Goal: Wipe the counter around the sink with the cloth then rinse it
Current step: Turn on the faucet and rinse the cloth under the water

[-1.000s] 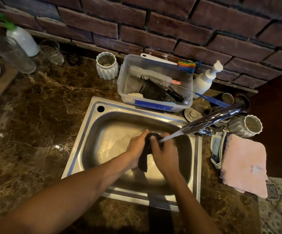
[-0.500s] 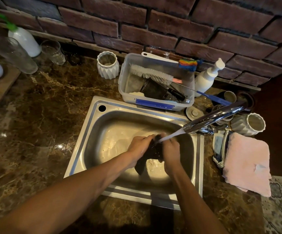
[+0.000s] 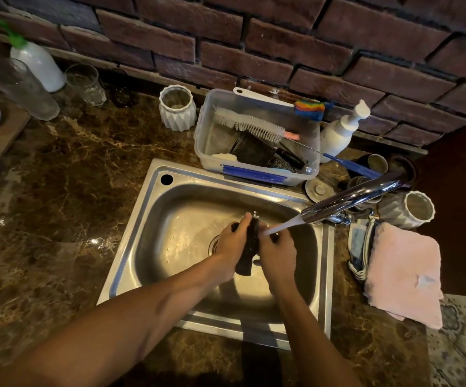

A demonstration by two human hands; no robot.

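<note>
Over the steel sink [image 3: 131, 263], we see both hands [image 3: 254, 247] pressed together around a dark cloth [image 3: 250, 247], the left hand [image 3: 233, 244] gripping it from one side and the right hand [image 3: 277, 255] clamped on it from the other. A stream of water [image 3: 280, 225] runs from the chrome faucet [image 3: 351, 198] straight onto the cloth, whose lower end hangs down between the wrists above the basin, close to the drain [image 3: 214, 244].

Behind the sink, on the brown marble counter [image 3: 58, 191], we find a clear plastic tub [image 3: 206, 152] holding a bottle brush [image 3: 250, 124], a dark mesh cup [image 3: 251, 150] and a steel scourer [image 3: 282, 164]. A rainbow-headed sponge wand [image 3: 308, 110] lies across the tub's back rim. A white pump bottle [image 3: 340, 132] stands just beside the tub, against the brick wall [image 3: 254, 37].

To the right of the sink, a folded pink towel [image 3: 404, 275] lies on the counter, overlapping a striped cloth [image 3: 358, 247]. A white ribbed jar [image 3: 410, 209] lies tilted near the faucet; another white ribbed jar [image 3: 177, 108] stands upright left of the tub. Drinking glasses [image 3: 86, 83] and a white bottle with a green top [image 3: 37, 64] stand along the far left.
</note>
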